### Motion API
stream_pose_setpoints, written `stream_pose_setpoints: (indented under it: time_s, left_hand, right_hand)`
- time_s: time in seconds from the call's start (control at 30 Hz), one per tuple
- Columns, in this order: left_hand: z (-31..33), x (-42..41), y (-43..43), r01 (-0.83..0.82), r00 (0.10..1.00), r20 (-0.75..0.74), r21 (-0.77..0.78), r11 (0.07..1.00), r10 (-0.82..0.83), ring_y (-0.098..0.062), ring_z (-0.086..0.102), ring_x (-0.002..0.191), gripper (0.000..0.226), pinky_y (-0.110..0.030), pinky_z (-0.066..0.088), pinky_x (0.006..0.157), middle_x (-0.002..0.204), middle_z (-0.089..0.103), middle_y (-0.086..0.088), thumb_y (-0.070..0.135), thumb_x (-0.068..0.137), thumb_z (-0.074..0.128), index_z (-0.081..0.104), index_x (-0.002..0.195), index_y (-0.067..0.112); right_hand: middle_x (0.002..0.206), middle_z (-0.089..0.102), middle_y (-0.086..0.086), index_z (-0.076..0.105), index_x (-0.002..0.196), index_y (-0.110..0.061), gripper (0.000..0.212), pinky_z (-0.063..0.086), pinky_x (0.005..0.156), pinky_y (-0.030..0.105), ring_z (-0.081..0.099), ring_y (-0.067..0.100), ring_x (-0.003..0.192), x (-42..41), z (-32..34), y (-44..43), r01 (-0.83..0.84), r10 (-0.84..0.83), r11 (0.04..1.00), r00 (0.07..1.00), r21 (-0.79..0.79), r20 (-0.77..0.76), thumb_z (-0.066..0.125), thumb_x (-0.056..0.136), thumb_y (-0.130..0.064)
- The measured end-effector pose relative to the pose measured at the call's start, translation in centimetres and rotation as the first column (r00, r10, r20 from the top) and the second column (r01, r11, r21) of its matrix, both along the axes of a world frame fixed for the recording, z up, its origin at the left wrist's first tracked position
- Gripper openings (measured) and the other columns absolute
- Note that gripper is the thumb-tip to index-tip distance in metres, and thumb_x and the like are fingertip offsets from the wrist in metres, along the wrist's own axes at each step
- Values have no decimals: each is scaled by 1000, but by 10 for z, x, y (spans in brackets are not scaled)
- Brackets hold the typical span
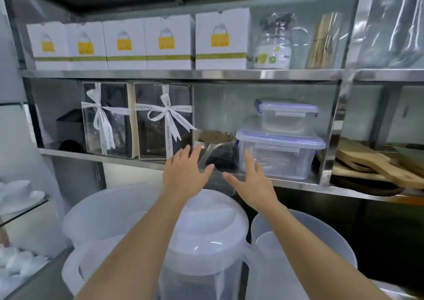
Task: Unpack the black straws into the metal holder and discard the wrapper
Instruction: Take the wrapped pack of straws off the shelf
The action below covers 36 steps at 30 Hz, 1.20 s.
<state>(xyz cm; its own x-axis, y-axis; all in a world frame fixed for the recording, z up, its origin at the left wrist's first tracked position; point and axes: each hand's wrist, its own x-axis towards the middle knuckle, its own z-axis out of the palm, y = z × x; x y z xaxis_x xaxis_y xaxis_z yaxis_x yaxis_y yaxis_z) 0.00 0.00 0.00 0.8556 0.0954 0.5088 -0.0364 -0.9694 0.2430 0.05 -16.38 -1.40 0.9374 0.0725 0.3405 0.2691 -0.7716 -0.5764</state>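
A shiny metal holder (207,149) sits on the middle steel shelf, between the ribboned gift boxes and the clear tubs. Black straw ends (222,158) show inside it. My left hand (187,173) is stretched out with fingers apart, just left of the holder and partly in front of it. My right hand (249,180) is also spread, just right of the holder, in front of the lower clear tub. Neither hand holds anything. I cannot make out a wrapper.
Two ribboned clear gift boxes (164,121) stand left of the holder, two stacked lidded tubs (281,153) right of it. White boxes (221,39) line the upper shelf. Wooden boards (376,164) lie at the right. Large translucent jugs (206,235) stand below my arms.
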Motion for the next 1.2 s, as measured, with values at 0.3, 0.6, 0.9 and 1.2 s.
stream_pose_setpoints:
  time_s: [0.3, 0.6, 0.9, 1.2]
  left_hand:
    - [-17, 32, 9, 17, 889, -349, -620, 784, -296, -24, 51, 118, 57, -29, 40, 97, 128, 52, -3, 30, 80, 65, 45, 132, 15]
    - [14, 3, 3, 158, 980, 112, -940, 302, -163, -21, 61, 62, 23, -29, 53, 62, 79, 62, -11, 19, 96, 36, 57, 100, 9]
    - [12, -20, 11, 314, 934, -1, -477, 821, -358, -19, 39, 125, 81, -42, 35, 106, 137, 37, 4, 14, 67, 79, 38, 134, 33]
    - [67, -65, -25, 502, 865, 397, -665, 553, -307, 6, 59, 63, 9, -9, 46, 65, 74, 63, 8, 5, 81, 63, 70, 83, 10]
  right_hand:
    - [137, 49, 7, 35, 138, -18, 57, 41, 103, 42, 50, 26, 121, 25, -16, 11, -83, 279, 876, 891, 476, -358, 59, 87, -28]
    - [109, 64, 8, 59, 97, -15, 10, 53, 78, 29, 62, 18, 91, 2, 18, 3, 7, 240, 726, 935, 687, -263, 57, 88, -19]
    - [100, 70, 10, 62, 102, -9, 30, 55, 64, 27, 69, 21, 86, -40, 69, -16, -73, 224, 606, 971, 792, -82, 55, 89, -35]
    - [81, 69, 14, 61, 109, -5, 58, 51, 62, 30, 65, 21, 64, -83, 105, -46, -328, 349, 514, 924, 792, 156, 43, 85, -55]
